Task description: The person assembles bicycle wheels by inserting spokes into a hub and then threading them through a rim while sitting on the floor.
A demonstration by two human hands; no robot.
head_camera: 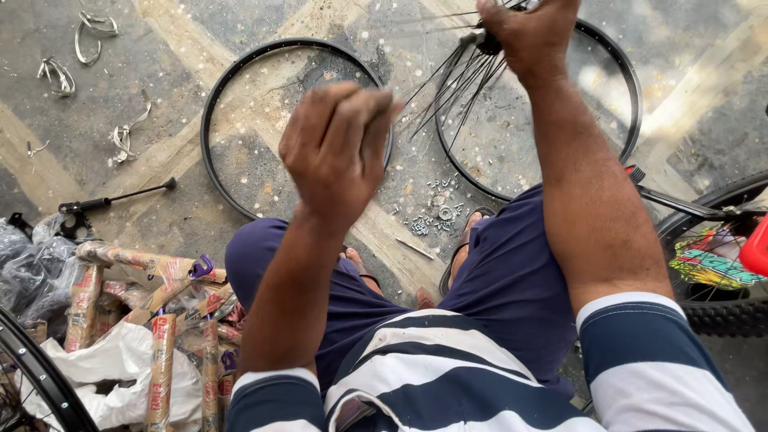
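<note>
1. Where my striped shirt point(448, 376) and dark shorts point(512, 280) fill the bottom of the view, I am seated low with my sandalled feet point(460, 256) on the concrete floor point(200, 172).
2. Beside my left knee lies a bicycle frame wrapped in brown paper point(160, 320), with white and dark plastic bags around it.
3. My left hand point(336, 148) is raised in front of me, fingers point(376, 120) curled narrow and pinched together. Whether something thin sits between them I cannot tell.
4. My right hand point(528, 32) is farther out and higher, fingers shut around the gathered end of a bundle of black spokes point(460, 80).
5. From that grip the spokes fan down and to the left, their long axis slanting toward my left hand. The loose tips end just to the right of my left fingers, so the left hand is the nearer one to them.
6. On the floor beyond lie two bare black rims: the left rim point(212, 96) behind my left hand, the right rim point(628, 80) under the spokes.
7. Small nipples and nuts point(436, 216) are scattered between the rims and my feet.
8. Far right stands a built wheel with a knobbly tyre point(720, 316).
</note>
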